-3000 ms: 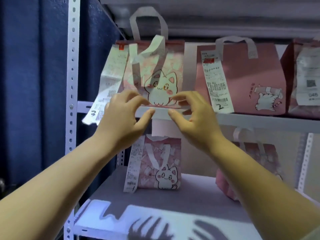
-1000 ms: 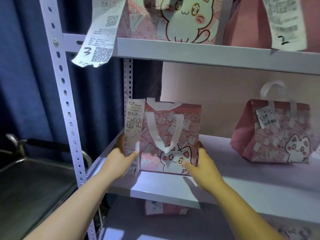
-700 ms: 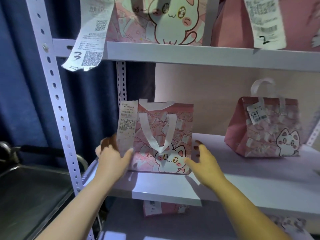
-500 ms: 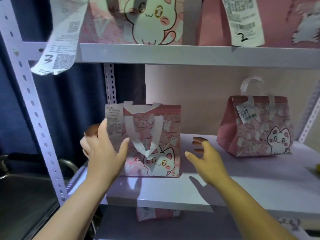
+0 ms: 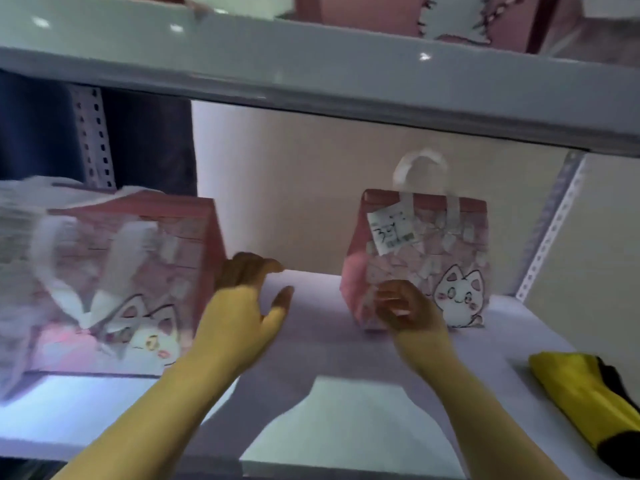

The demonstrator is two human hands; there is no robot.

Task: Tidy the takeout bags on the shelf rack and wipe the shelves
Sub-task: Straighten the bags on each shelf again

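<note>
Head view, middle shelf [image 5: 329,403] of the rack. Two pink cat-print bags stand upright on it, well apart. The left bag [image 5: 114,282] is blurred. The right bag [image 5: 426,258] carries a small receipt [image 5: 391,232] near its top.

The person's left hand [image 5: 242,306] hangs between them, just beside the left bag's right edge. Its fingers are loosely spread, thumb out, holding nothing; contact with that bag cannot be confirmed. The right hand [image 5: 405,310] is at the lower left front corner of the right bag, fingers curled toward it. Blur prevents saying whether it pinches the bag or merely reaches it.

A folded yellow cloth [image 5: 588,393] lies at the shelf's right front, untouched.

Assessment: the tidying step is in hand, with attention on the right bag. Wiping of this shelf appears not yet begun. The next move calls for a firm hold low on both sides of the right bag. It should then be squared up without tipping it or pulling the receipt loose.
</note>
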